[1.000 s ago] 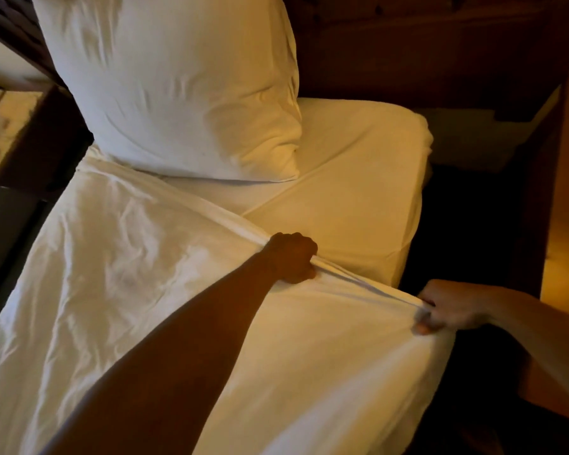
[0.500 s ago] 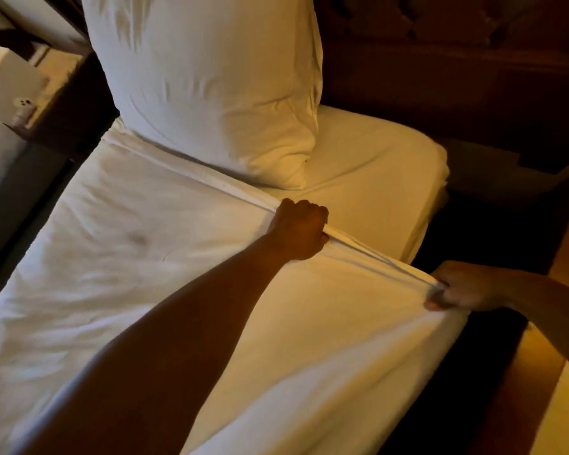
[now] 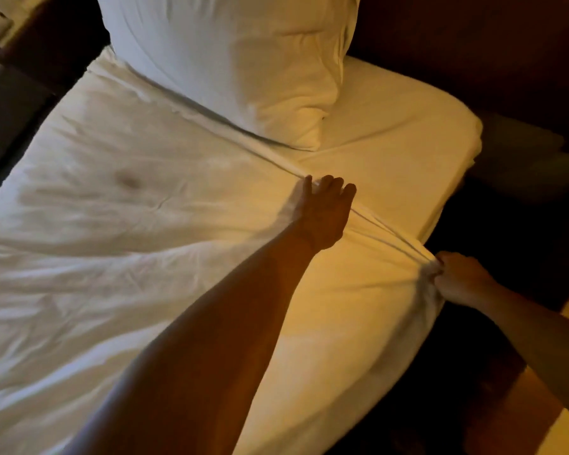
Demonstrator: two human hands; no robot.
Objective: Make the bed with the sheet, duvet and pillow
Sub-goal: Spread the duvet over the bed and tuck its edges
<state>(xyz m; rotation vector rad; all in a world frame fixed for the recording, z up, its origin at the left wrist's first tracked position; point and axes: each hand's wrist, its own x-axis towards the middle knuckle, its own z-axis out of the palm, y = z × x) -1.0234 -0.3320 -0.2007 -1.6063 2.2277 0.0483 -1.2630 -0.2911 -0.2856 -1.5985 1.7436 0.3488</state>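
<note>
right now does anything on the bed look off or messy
Yes: a dark smudge marks the white duvet left of the left hand. The duvet edge bunches where the right hand pinches it.

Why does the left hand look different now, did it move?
Yes. The left hand opened and now lies flat on the duvet edge, nearer the pillow.

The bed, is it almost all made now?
Nearly. The sheet is smooth over the mattress and the pillow stands at the head. The duvet is spread out, and its top edge is in hand: the left hand rests on it with fingers out while the right hand grips the corner. Wrinkles are left to flatten.
</note>
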